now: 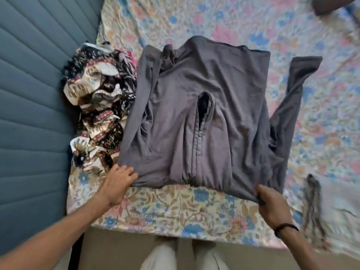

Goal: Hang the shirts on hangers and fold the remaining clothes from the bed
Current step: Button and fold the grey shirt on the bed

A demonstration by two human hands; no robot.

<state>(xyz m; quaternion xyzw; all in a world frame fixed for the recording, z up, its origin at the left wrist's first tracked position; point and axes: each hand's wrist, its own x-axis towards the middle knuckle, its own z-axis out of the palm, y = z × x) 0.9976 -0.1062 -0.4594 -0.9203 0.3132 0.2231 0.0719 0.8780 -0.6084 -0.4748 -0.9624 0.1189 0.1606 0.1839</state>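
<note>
the folding step looks under way: the grey top (pixel 198 114) lies spread on the bed (pixel 175 207), its near hem close to the bed's near edge. the left hand (pixel 118 182) pinches the top's near-left corner; the right hand (pixel 272 203) grips the near-right corner. next move probably calls for carrying that hem away over the top. left of the top a patterned heap (pixel 97 106) touches it (little room there); beyond and right of it the sheet lies open, one sleeve (pixel 292 98) trailing.
</note>
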